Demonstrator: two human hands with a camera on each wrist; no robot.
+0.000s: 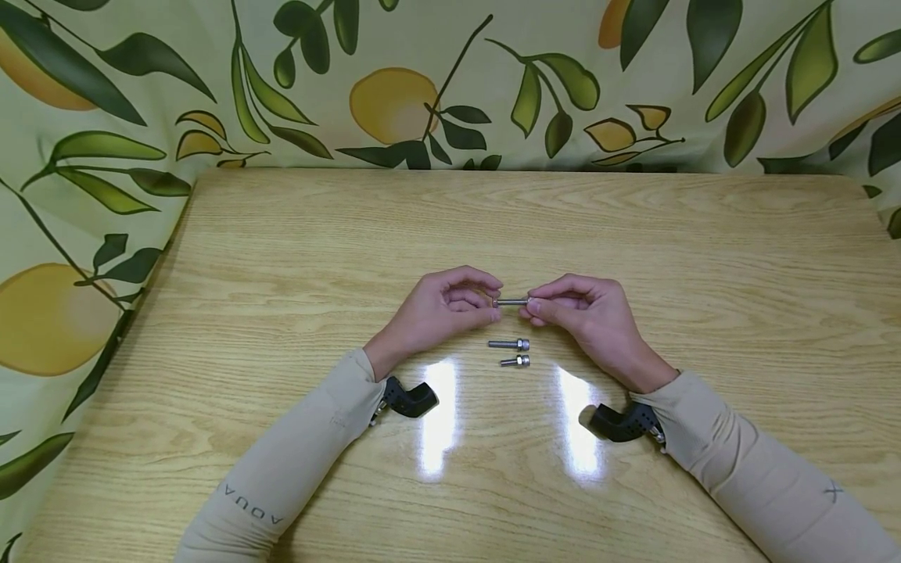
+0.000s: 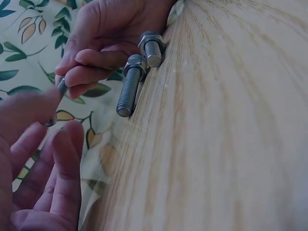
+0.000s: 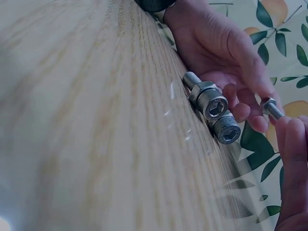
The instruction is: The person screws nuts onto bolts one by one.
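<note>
Above the table, a metal bolt (image 1: 512, 302) lies level between the two hands. The right hand (image 1: 587, 313) pinches its right end between thumb and fingertips, which cover that end. At the other end of the bolt sits a small nut (image 3: 269, 105), and the left hand (image 1: 450, 306) has its thumb and curled fingers about it. In the left wrist view the left thumb hides part of the shank. Below the hands lie a longer socket-head bolt (image 1: 508, 344) and a shorter socket-head bolt (image 1: 515, 361), each with a nut by its head.
The wood-grain table (image 1: 317, 234) extends around the hands. A leaf-and-fruit patterned cloth (image 1: 436, 78) hangs behind it and along its left side. Black wrist-worn devices (image 1: 411, 397) hang under both sleeves, close over the tabletop.
</note>
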